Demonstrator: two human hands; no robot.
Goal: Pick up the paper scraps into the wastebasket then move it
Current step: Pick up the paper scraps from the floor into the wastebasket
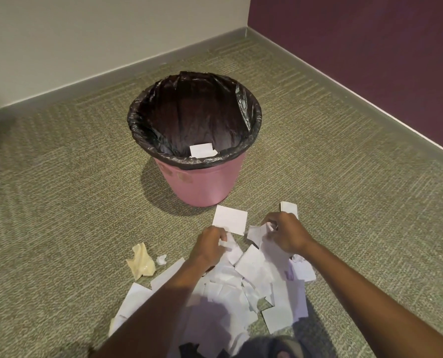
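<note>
Right at the bottom edge of my view is a dark shape (279, 347), possibly a knee or a shoe, but it is too blurred to say. Around it spreads the heap of paper scraps (230, 301), white pieces overlapping on the carpet (60, 202).

Both arms reach over the heap to its far end. The left hand (210, 244) has its fingers curled round a crumpled white scrap. The right hand (286, 232) has its fingers pinched on another crumpled bit. A flat white card (230, 219) lies between the hands, just beyond them. A folded piece (288, 206) lies past the right hand. Off to the left are a yellowish crumpled wad (141, 262) and a small white ball (161, 260), apart from the heap.

The pink wastebasket (202, 182) stands upright just beyond the card, with a black liner (142, 125) folded over its rim. Only one scrap (201, 150) shows inside it.

I judge the gathering step has barely begun, since nearly all the paper is on the floor. Next I would lift both handfuls clear and carry them forward over the rim. I would let go only once the hands are well inside the opening, because loose paper flutters. Many more handfuls must follow before the basket can be moved.
</note>
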